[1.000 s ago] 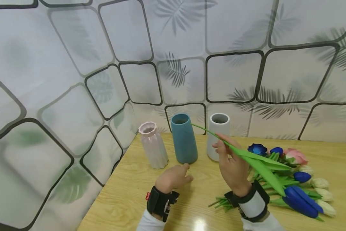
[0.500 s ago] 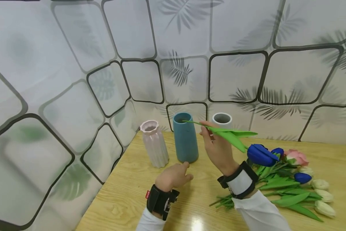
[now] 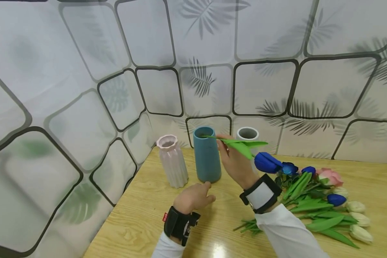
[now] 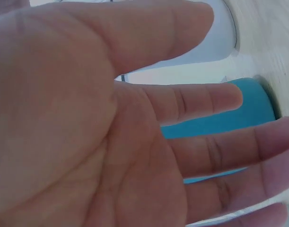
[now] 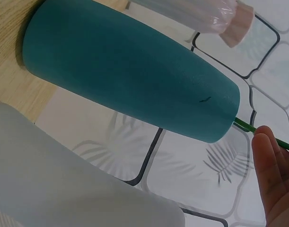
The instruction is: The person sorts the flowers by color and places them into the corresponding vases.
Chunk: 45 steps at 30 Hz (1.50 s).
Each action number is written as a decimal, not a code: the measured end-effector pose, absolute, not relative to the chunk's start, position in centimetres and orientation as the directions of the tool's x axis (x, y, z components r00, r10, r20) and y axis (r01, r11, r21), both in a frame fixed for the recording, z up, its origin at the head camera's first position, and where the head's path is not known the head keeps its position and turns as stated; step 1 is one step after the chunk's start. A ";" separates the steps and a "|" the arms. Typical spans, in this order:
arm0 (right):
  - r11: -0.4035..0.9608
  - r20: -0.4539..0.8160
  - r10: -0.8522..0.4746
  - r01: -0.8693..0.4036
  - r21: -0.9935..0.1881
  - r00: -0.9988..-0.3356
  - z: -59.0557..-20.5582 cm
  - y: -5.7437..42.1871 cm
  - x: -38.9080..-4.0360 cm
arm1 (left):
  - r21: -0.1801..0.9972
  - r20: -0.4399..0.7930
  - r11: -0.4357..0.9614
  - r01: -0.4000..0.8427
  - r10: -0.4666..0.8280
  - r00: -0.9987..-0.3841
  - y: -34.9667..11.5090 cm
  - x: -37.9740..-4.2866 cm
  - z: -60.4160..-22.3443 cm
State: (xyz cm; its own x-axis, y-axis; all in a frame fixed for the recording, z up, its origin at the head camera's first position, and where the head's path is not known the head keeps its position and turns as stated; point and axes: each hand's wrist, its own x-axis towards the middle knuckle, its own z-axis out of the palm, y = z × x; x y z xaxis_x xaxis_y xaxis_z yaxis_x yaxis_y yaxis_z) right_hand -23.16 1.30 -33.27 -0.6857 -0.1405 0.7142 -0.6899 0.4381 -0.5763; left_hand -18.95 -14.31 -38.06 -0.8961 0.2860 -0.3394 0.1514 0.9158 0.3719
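My right hand [image 3: 240,165] pinches the green stem [image 5: 243,124] of a blue tulip [image 3: 268,162]. The stem's lower end dips into the mouth of the teal vase [image 3: 207,157], while the bloom and leaves slant out to the right. In the right wrist view, the fingertips hold the stem just off the vase's rim. My left hand [image 3: 191,197] lies low in front of the teal vase's base, holding nothing. Its fingers [image 4: 201,101] are straight and spread in the left wrist view, overlapping the vase there.
A pinkish ribbed vase [image 3: 174,165] stands left of the teal one. Behind my right hand is a white vase [image 5: 78,175]. Several white tulips [image 3: 360,233], a pink flower [image 3: 331,177] and other blue blooms lie at right on the wooden table [image 3: 132,222]. A patterned wall covering [image 3: 206,43] rises behind.
My right hand has moved left with the blue tulip, bringing the stem end from beside the teal vase's rim into its mouth. The left hand stays in place.
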 end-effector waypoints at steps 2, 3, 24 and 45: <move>0.461 0.724 -0.157 -0.698 -0.548 -0.672 -33.1 1.1 -23.4 | 0.376 -0.318 0.919 0.117 0.247 -0.916 -14.5 -19.2 -38.4; 0.477 0.727 -0.163 -0.699 -0.533 -0.667 -33.1 1.0 -23.6 | 0.388 -0.301 0.917 0.089 0.217 -0.929 -14.6 -19.3 -38.6; 0.605 0.713 -0.215 -0.664 -0.440 -0.667 -32.1 -0.6 -25.2 | 0.805 0.217 0.554 0.214 0.060 -0.974 -15.2 -25.0 -43.5; 0.791 0.511 -0.269 -0.490 -0.367 -0.816 -31.6 -1.4 -28.3 | 0.759 0.226 0.612 0.221 0.070 -0.972 -15.0 -25.8 -43.5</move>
State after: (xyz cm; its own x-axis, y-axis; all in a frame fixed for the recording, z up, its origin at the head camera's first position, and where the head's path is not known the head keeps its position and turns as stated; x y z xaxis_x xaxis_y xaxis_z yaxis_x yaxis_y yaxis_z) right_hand -28.31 -1.41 -31.56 -0.8164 -0.2689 0.5110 -0.4901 0.7906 -0.3671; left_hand -25.79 -14.99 -43.51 -0.9716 0.0697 0.2262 0.2207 0.6121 0.7594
